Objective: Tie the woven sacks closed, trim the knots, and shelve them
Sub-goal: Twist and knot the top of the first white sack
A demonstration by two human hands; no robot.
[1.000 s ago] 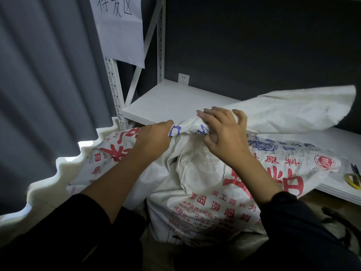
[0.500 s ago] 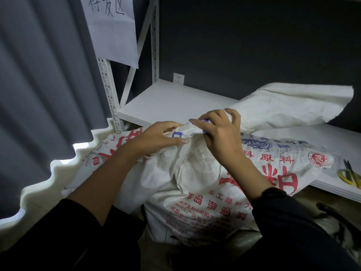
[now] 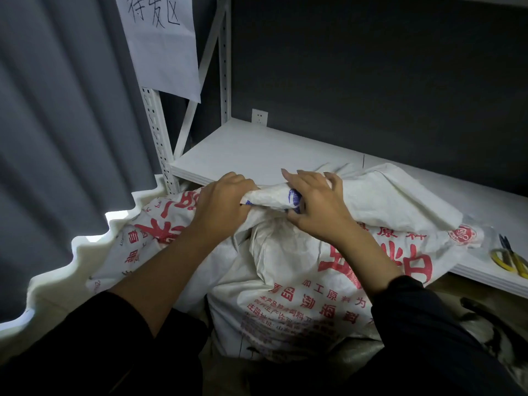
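Woven sack: white, printed with red characters and a patch of blue print near the top. Stands in front of the shelf, directly below both hands, its upper part leaning against the shelf's front edge. The neck is gathered into a twisted roll that runs between the two hands.

Left hand: fingers curled and pressed together around the left end of the twisted neck, knuckles facing up. Black sleeve pushed up the forearm.

Right hand: fingers bent over the top of the roll, thumb beneath it, pinching the sack's neck just beside the left hand. The blue print shows between the two grips.

Loose flap: plain white top portion of the sack, spreading to the right of the right hand and lying on the shelf.

Shelf: white board on a white perforated steel frame, beyond the fingers, against a dark wall.

Scissors: yellow handles, lying on the shelf well to the right of the right hand, partly cut off by the frame edge.

Paper sign: white sheet with handwritten characters, hanging on the frame upright above and left of the left hand.

Curtain: grey, pleated, far left of the hands.
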